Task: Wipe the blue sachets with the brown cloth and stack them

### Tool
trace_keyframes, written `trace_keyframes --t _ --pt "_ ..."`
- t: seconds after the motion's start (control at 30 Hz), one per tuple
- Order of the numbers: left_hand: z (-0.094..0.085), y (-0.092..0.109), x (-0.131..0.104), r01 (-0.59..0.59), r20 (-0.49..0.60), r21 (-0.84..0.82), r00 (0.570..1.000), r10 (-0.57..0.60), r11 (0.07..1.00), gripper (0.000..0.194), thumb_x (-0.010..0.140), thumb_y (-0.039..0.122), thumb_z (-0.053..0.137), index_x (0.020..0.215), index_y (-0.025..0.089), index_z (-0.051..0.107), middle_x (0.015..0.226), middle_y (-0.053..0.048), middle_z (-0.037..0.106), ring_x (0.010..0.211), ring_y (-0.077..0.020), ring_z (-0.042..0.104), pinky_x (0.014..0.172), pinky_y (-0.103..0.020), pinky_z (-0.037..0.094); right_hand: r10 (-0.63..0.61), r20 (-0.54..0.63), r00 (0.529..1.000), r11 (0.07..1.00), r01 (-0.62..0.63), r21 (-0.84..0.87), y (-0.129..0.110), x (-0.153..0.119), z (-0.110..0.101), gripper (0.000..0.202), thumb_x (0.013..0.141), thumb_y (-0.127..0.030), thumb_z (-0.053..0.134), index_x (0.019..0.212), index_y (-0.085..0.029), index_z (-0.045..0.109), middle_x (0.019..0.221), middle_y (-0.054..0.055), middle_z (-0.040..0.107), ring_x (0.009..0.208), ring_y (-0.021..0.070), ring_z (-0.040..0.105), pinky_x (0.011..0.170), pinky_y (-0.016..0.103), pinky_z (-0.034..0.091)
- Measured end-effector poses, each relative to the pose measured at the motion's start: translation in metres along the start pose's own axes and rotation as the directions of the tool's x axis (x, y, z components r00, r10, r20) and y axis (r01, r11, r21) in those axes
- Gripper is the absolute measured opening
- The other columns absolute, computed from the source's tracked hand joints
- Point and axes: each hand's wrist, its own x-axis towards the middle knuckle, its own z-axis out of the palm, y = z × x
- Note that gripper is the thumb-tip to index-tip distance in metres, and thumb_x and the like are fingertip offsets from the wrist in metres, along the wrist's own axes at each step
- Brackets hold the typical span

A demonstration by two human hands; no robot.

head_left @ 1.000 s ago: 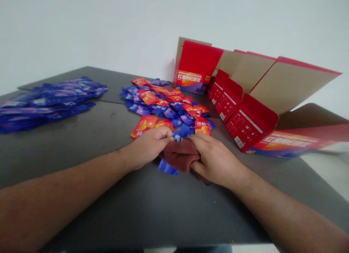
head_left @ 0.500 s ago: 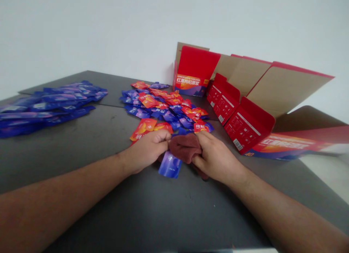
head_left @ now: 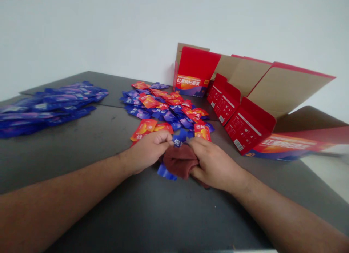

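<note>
Between my hands is a blue sachet (head_left: 178,139) with white lettering at its top. My left hand (head_left: 149,150) pinches its upper left edge. A brown cloth (head_left: 180,160) lies across the front of the sachet, covering its middle; the lower end shows beneath. My right hand (head_left: 214,162) is closed on the cloth, with part of it hanging below the fingers. Just behind the hands lie orange-red sachets (head_left: 144,128), and beyond them a loose pile of red and blue sachets (head_left: 166,107).
To the left, blue sachets (head_left: 54,102) are heaped in a long stack on the dark table (head_left: 152,216). Along the right stand red cartons with raised flaps: one at the back (head_left: 192,84), others (head_left: 241,127) nearer, and one large carton (head_left: 283,145) at far right.
My right hand has moved the cloth down the sachet and slightly left. The sachet's lettered top now shows, while its lower part is more covered. My left hand has barely moved.
</note>
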Motion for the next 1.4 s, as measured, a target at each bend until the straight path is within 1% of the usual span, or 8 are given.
trace_keyframes --t 0.07,0.23,0.47,0.63,0.83,1.03,1.23,1.4 --pt "0.0 0.0 0.0 -0.016 0.006 0.007 1.0 0.016 1.0 0.023 0.09 0.036 0.06 0.077 0.018 0.053 0.067 0.004 0.047 0.059 -0.0093 0.041 0.054 -0.022 0.032 -0.025 0.025 0.999 1.0 0.025 0.001 -0.001 0.0 0.0 0.02 0.079 -0.013 0.059 0.095 -0.021 0.052 0.099 0.005 0.06 0.091 0.0211 0.057 0.08 0.033 0.047" --pt "0.001 -0.002 0.001 0.054 0.001 -0.047 0.999 -0.054 0.997 0.015 0.088 0.03 0.059 0.08 0.019 0.053 0.066 0.005 0.049 0.055 -0.0088 0.042 0.052 -0.022 0.03 0.153 -0.1 0.983 0.987 -0.157 -0.034 0.004 0.001 0.0 0.013 0.081 -0.017 0.058 0.092 -0.021 0.051 0.092 0.004 0.058 0.086 0.0217 0.056 0.076 0.035 0.047" --pt "0.002 0.001 0.001 -0.015 0.002 -0.003 1.0 0.015 1.0 0.023 0.089 0.035 0.06 0.076 0.018 0.052 0.066 0.005 0.047 0.058 -0.0091 0.041 0.053 -0.022 0.031 -0.069 0.045 0.997 0.998 0.068 0.01 -0.002 -0.002 0.001 0.023 0.08 -0.014 0.06 0.101 -0.021 0.054 0.101 0.005 0.06 0.094 0.0212 0.057 0.082 0.033 0.048" --pt "0.001 -0.001 0.0 0.055 0.01 -0.044 0.998 -0.055 0.998 0.018 0.087 0.031 0.06 0.078 0.019 0.05 0.063 0.006 0.047 0.054 -0.0086 0.039 0.049 -0.022 0.029 0.121 -0.088 0.989 0.992 -0.124 -0.024 0.005 0.0 0.0 0.015 0.08 -0.016 0.059 0.091 -0.022 0.051 0.092 0.004 0.058 0.085 0.0207 0.056 0.074 0.033 0.047" --pt "0.0 -0.002 0.0 -0.038 -0.002 0.021 0.999 0.038 0.999 0.022 0.089 0.034 0.059 0.076 0.018 0.052 0.065 0.004 0.047 0.058 -0.0094 0.041 0.053 -0.023 0.032 -0.101 0.055 0.993 0.994 0.099 0.037 -0.002 -0.001 0.002 0.021 0.08 -0.012 0.06 0.098 -0.021 0.053 0.101 0.005 0.06 0.095 0.0209 0.057 0.081 0.032 0.047" --pt "0.001 -0.007 0.002 -0.021 -0.041 -0.047 0.999 0.019 0.999 0.015 0.087 0.024 0.058 0.075 0.019 0.05 0.065 0.005 0.048 0.058 -0.0091 0.043 0.054 -0.022 0.033 0.125 -0.127 0.984 0.992 -0.127 -0.012 0.007 0.001 0.001 0.015 0.08 -0.015 0.058 0.091 -0.021 0.052 0.091 0.004 0.058 0.085 0.021 0.056 0.076 0.033 0.045" --pt "0.0 -0.004 0.001 -0.034 -0.011 0.012 0.999 0.034 0.999 0.02 0.086 0.026 0.062 0.071 0.018 0.052 0.063 0.005 0.048 0.056 -0.0091 0.041 0.052 -0.022 0.032 0.059 -0.062 0.996 0.998 -0.058 0.016 0.006 0.0 -0.001 0.015 0.078 -0.016 0.06 0.089 -0.022 0.051 0.091 0.003 0.058 0.085 0.0201 0.056 0.074 0.032 0.045" --pt "-0.001 -0.002 0.0 -0.066 0.023 0.047 0.998 0.065 0.997 0.016 0.089 0.031 0.06 0.081 0.017 0.062 0.075 0.001 0.059 0.067 -0.0125 0.052 0.061 -0.025 0.041 0.22 -0.156 0.963 0.975 -0.212 0.068 0.008 0.001 -0.002 0.016 0.084 -0.019 0.06 0.099 -0.02 0.059 0.096 0.005 0.064 0.089 0.0221 0.061 0.079 0.035 0.048"
